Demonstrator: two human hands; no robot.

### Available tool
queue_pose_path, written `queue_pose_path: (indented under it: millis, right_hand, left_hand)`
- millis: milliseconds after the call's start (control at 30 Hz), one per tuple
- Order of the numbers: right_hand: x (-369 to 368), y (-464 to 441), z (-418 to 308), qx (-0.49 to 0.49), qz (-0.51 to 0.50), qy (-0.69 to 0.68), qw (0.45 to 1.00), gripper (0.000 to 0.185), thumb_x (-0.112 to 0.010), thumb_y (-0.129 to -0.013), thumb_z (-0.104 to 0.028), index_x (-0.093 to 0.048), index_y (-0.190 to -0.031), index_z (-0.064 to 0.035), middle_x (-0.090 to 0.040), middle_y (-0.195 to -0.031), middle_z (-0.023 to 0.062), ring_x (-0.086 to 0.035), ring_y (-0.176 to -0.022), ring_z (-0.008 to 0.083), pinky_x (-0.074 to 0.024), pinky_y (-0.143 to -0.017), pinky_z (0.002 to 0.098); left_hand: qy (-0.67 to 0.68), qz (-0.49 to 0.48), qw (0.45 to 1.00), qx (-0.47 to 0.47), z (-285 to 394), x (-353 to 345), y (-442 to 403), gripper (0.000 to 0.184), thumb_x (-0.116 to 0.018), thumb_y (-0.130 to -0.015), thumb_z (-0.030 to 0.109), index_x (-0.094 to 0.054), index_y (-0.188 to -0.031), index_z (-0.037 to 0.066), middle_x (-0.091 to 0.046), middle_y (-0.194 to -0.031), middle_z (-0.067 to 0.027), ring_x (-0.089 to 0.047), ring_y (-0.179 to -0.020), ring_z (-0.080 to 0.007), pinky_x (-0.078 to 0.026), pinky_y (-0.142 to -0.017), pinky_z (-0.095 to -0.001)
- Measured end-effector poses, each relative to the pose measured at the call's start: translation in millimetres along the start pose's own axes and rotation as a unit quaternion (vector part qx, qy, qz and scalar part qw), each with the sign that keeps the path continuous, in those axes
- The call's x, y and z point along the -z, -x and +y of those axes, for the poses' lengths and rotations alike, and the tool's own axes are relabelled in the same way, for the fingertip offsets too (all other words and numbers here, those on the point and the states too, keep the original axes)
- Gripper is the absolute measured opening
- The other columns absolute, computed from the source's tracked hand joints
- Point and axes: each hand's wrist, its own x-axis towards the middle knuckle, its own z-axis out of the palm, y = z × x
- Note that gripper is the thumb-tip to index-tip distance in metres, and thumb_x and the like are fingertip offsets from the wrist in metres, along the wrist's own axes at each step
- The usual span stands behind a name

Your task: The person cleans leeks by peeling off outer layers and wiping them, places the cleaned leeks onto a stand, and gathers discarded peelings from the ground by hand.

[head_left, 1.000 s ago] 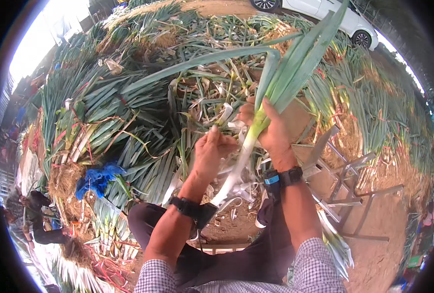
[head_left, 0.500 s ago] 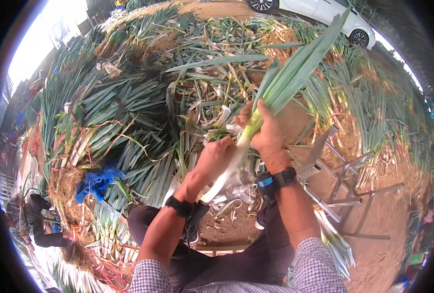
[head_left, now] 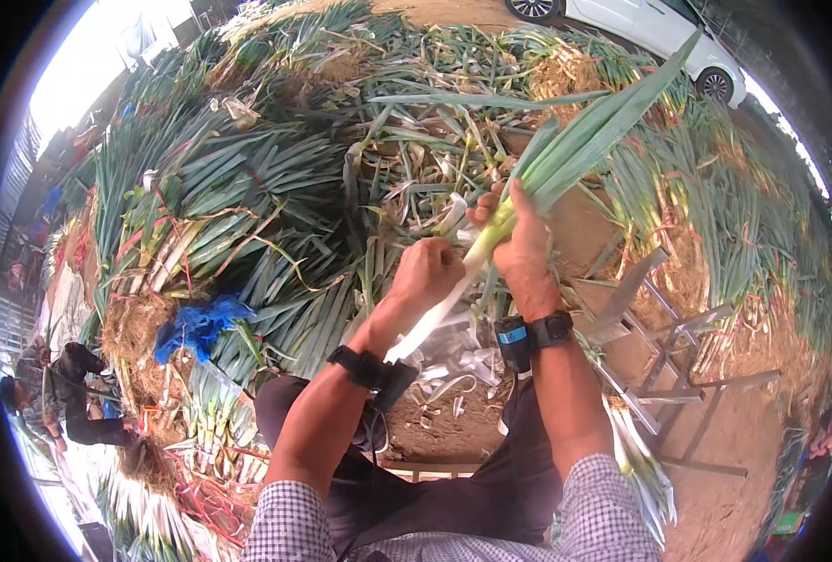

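Note:
A leek (head_left: 439,314) slants across the view, its white shaft low at the left and its long green leaves up at the right. My right hand (head_left: 525,239) is wrapped round it where the white turns to green. Beside the shaft, my left hand (head_left: 427,272) is curled into a fist near the leek's middle. What its fingers pinch, if anything, is hidden. The lower end of the shaft passes behind my left forearm. Below the hands, pale peeled layers (head_left: 463,351) lie on the soil between my legs.
Leek piles (head_left: 238,178) stand at the left, with more bundles (head_left: 715,215) at the right. A metal frame (head_left: 664,347) stands near my right forearm. Blue netting (head_left: 200,328) lies at the left, near another person (head_left: 83,393). A white car (head_left: 655,33) is parked behind.
My left fist has moved slightly up along the shaft and turned. My right hand keeps its hold on the leek. The whole view has shifted a little.

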Motion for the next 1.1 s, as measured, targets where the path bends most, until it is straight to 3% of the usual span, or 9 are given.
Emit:
queue_pose_path:
  millis: [133, 200, 267, 367, 433, 533, 767, 1033, 1100]
  right_hand:
    - [0.4, -2.3, -17.8, 0.039, 0.008, 0.006, 0.999, 0.030, -0.063, -0.096, -0.032, -0.057, -0.103, -0.0035, -0.064, -0.082, 0.0120, -0.063, -0.073, 0.0248, -0.0551, -0.073, 0.0439]
    - [6.5, -4.1, -29.0, 0.049, 0.011, -0.003, 0.999, 0.029, -0.062, -0.096, -0.032, -0.058, -0.103, -0.0043, -0.064, -0.083, 0.0116, -0.063, -0.073, 0.0243, -0.0547, -0.076, 0.0446]
    - [9.2, -5.1, -35.2, 0.057, 0.000, -0.013, 0.998, 0.028, -0.062, -0.096, -0.032, -0.059, -0.103, -0.0049, -0.064, -0.084, 0.0112, -0.062, -0.072, 0.0238, -0.0542, -0.078, 0.0452]
    - [5.4, -1.1, -25.6, 0.060, -0.003, -0.012, 0.998, 0.028, -0.062, -0.096, -0.033, -0.059, -0.103, -0.0055, -0.065, -0.084, 0.0109, -0.062, -0.071, 0.0229, -0.0543, -0.078, 0.0453]
    - [-3.4, -2.4, -16.0, 0.065, -0.010, -0.009, 0.998, 0.029, -0.064, -0.095, -0.032, -0.059, -0.103, -0.0050, -0.064, -0.084, 0.0101, -0.063, -0.072, 0.0224, -0.0557, -0.074, 0.0434]
    - [-12.9, -1.5, 3.6, 0.081, 0.004, -0.010, 0.997, 0.029, -0.068, -0.093, -0.029, -0.058, -0.104, -0.0040, -0.064, -0.084, 0.0084, -0.064, -0.073, 0.0208, -0.0573, -0.068, 0.0397]
    - [-18.0, 0.7, 6.5, 0.123, 0.027, 0.019, 0.992, 0.032, -0.071, -0.091, -0.026, -0.058, -0.107, -0.0033, -0.063, -0.085, 0.0077, -0.064, -0.073, 0.0185, -0.0574, -0.063, 0.0356]
    - [-8.5, -0.8, -26.7, 0.123, 0.057, 0.001, 0.991, 0.031, -0.068, -0.093, -0.030, -0.058, -0.105, -0.0040, -0.064, -0.083, 0.0086, -0.065, -0.075, 0.0211, -0.0581, -0.066, 0.0368]
    - [-6.1, 1.5, -40.9, 0.132, 0.085, -0.007, 0.988, 0.028, -0.067, -0.093, -0.032, -0.057, -0.102, -0.0069, -0.063, -0.083, 0.0082, -0.064, -0.077, 0.0216, -0.0570, -0.073, 0.0412]
  left_hand:
    - [-0.067, 0.047, 0.996, 0.047, -46.8, 29.7, 23.0, 0.020, -0.068, -0.072, 0.018, -0.063, -0.075, -0.001, -0.062, -0.068, -0.0173, -0.060, -0.064, -0.0222, -0.049, -0.061, -0.0384]
    - [-0.123, 0.043, 0.984, 0.124, -81.2, 55.4, 35.5, 0.018, -0.063, -0.074, 0.018, -0.067, -0.076, 0.001, -0.065, -0.074, -0.0221, -0.065, -0.068, -0.0349, -0.051, -0.066, -0.0438]
    - [-0.171, 0.100, 0.978, 0.066, -149.3, 55.9, 40.9, 0.018, -0.062, -0.080, 0.018, -0.067, -0.080, 0.000, -0.065, -0.071, -0.0160, -0.065, -0.066, -0.0255, -0.050, -0.063, -0.0401]
    - [0.196, 0.032, 0.977, 0.078, -109.2, 36.3, 32.2, 0.019, -0.062, -0.087, 0.019, -0.066, -0.086, 0.000, -0.064, -0.071, -0.0075, -0.061, -0.064, -0.0162, -0.050, -0.058, -0.0355]
    - [0.222, -0.009, 0.972, 0.072, -52.5, 23.0, 16.6, 0.021, -0.065, -0.089, 0.021, -0.066, -0.088, 0.000, -0.065, -0.074, -0.0060, -0.061, -0.063, -0.0146, -0.050, -0.055, -0.0336]
    - [-0.037, -0.004, 0.999, -0.032, 10.4, 16.0, 4.2, 0.025, -0.067, -0.087, 0.021, -0.066, -0.081, -0.004, -0.065, -0.068, -0.0111, -0.063, -0.061, -0.0165, -0.051, -0.055, -0.0348]
    - [-0.026, 0.015, 0.998, -0.050, 5.0, 3.3, -9.5, 0.023, -0.062, -0.082, 0.016, -0.066, -0.081, -0.007, -0.063, -0.062, -0.0123, -0.064, -0.053, -0.0197, -0.050, -0.051, -0.0353]
    - [-0.053, 0.040, 0.997, 0.041, -53.3, 34.9, 16.0, 0.017, -0.061, -0.080, 0.015, -0.063, -0.074, -0.001, -0.059, -0.060, -0.0080, -0.058, -0.050, -0.0155, -0.046, -0.046, -0.0322]
    - [-0.019, 0.029, 0.988, 0.152, -69.6, 65.3, 37.5, 0.016, -0.066, -0.073, 0.016, -0.065, -0.073, 0.000, -0.062, -0.062, -0.0114, -0.057, -0.056, -0.0161, -0.048, -0.054, -0.0363]
